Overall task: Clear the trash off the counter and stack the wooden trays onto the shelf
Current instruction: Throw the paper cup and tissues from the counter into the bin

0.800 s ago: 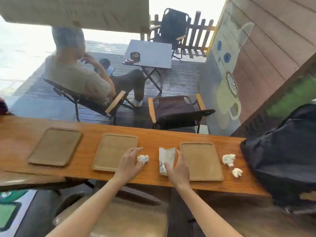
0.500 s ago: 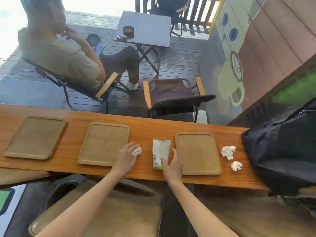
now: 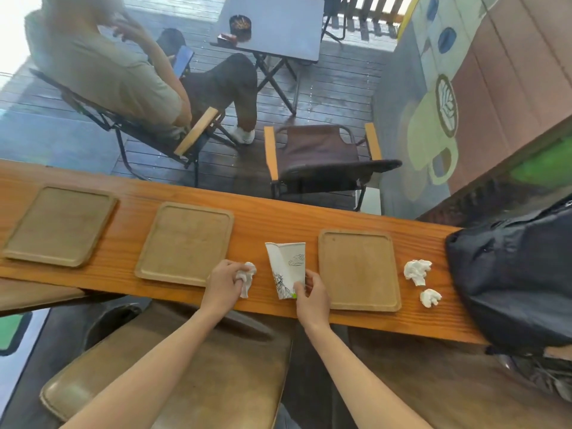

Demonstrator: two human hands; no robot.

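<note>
long orange-brown wooden desk (image 3: 278, 218), glossy, grain running lengthwise, stretching across the whole view. black bag (image 3: 513, 274) of crinkled soft fabric slumped over the right end of it.

three flat wooden trays, matte tan, rectangular with rounded corners and a low raised rim, set in a row and well apart: left tray (image 3: 58, 226), middle tray (image 3: 185, 243), right tray (image 3: 359, 270).

flattened paper cup (image 3: 286, 267), white with a fine grey line drawing, creased flat into a tapered shape, lying between middle and right trays with the wide mouth pointing away. right hand (image 3: 311, 294) closed on the near narrow end of it, thumb on top of the printed face, fingers curled at the right edge; knuckles just beside the right tray's left rim.

crumpled napkin (image 3: 247, 277), white, soft and wrinkled, clamped in the left hand (image 3: 223, 284), fingers curled tight round it so only a twisted tail shows to the right; hand resting over the near right corner of the middle tray.

two more white tissue wads loose on the desk between right tray and bag, lumpy and cauliflower-like: larger wad (image 3: 417, 270) farther from the edge, smaller wad (image 3: 430, 297) just nearer. both well apart from either hand, beyond the right tray.
</note>
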